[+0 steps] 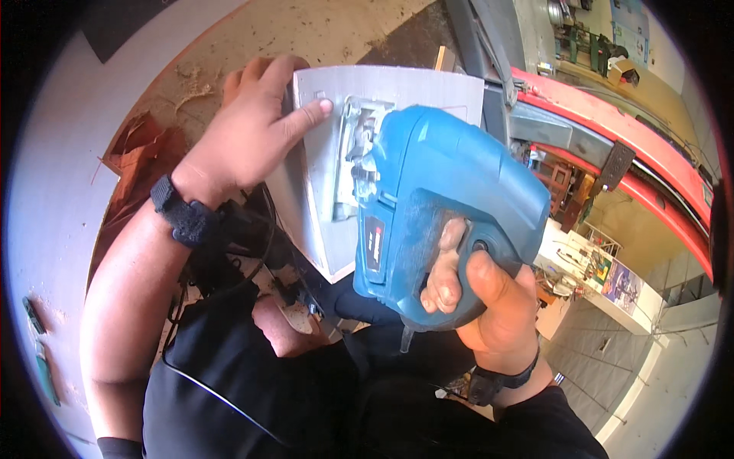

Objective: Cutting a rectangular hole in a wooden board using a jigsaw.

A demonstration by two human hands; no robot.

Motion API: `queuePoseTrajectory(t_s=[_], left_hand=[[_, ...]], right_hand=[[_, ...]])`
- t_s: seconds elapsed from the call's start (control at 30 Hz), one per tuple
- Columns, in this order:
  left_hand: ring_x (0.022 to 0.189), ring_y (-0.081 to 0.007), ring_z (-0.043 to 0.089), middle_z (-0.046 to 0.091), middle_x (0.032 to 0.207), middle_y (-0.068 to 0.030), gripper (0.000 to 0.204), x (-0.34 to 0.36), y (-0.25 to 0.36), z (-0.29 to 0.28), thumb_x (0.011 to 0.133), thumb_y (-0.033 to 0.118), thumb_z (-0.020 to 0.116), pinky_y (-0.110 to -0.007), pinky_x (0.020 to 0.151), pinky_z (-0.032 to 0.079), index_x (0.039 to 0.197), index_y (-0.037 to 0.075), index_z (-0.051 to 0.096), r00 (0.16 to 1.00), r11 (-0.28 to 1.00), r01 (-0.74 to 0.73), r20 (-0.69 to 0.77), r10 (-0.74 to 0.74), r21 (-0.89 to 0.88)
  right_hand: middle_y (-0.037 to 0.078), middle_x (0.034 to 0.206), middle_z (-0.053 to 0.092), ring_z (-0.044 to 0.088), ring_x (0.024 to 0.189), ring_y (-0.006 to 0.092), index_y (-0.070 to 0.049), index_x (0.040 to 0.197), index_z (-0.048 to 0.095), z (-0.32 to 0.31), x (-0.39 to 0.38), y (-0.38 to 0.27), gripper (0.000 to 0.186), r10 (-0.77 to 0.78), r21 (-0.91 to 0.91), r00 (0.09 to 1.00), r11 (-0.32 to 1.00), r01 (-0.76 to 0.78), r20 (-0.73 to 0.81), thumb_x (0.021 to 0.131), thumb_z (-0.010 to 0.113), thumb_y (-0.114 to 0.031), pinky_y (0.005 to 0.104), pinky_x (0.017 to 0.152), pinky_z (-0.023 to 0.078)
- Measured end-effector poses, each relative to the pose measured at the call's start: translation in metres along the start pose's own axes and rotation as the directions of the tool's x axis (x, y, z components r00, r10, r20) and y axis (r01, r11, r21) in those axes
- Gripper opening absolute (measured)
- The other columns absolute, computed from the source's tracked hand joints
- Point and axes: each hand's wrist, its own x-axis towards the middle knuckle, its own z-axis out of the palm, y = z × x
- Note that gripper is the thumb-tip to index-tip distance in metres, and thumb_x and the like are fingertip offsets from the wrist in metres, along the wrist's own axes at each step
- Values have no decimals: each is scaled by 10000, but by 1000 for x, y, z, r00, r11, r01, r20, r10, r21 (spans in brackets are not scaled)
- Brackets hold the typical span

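A blue jigsaw [443, 153] rests with its metal base plate against a pale grey board [428, 86]. My right hand [493, 291] is wrapped round the handle, fingers through the grip opening and thumb over its near side. Whether the blade is in the board cannot be seen, as the tool's body hides it. My left hand [256, 126] grips the board's left edge, its thumb lying on the face beside the base plate and its fingers behind the edge. The board's lower corner points toward my body.
Reddish-brown sheets like sandpaper [145, 157] lie left of my left wrist, near sawdust on the bench [237, 50]. A green-handled tool [46, 372] sits at far left. Red metal rails [634, 164] run along the right. Dark cables [267, 222] hang below my left wrist.
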Motion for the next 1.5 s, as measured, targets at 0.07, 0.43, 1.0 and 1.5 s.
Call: queuePoseTrajectory(t_s=[0.07,0.43,1.0,1.5], left_hand=[[1363,-436,459,536,1382,-263,657,0,-3,2,1022,528,620,-521,1163,376,1444,33,528,1000,998,-15,-4,15,-68],[1208,-368,611,650,1245,-255,648,-10,11,-24,977,480,678,-464,1077,466,1380,-17,579,995,991,47,90,-36,-127],[943,-294,721,728,1036,-213,609,-25,-9,-21,960,513,706,-387,818,578,1240,-26,675,997,970,30,76,-12,-240],[1216,-345,626,664,1258,-231,603,-25,-5,-29,998,483,694,-433,1053,491,1349,-1,612,979,973,111,190,-72,-202]], right_hand=[[89,804,610,590,703,176,17,1201,564,0,-2,3,399,-19,3,999,1000,19,28,977,746,-258,351,696,517],[112,903,660,635,775,193,-4,1277,591,-9,-11,7,481,47,75,998,996,-51,50,940,798,-279,343,710,525],[80,823,642,635,713,180,4,1138,615,9,-19,4,322,110,-53,994,992,-110,-13,906,774,-152,316,675,508],[94,814,633,630,705,182,6,1141,606,5,-15,2,337,170,52,985,984,-170,0,889,776,-139,312,684,507]])
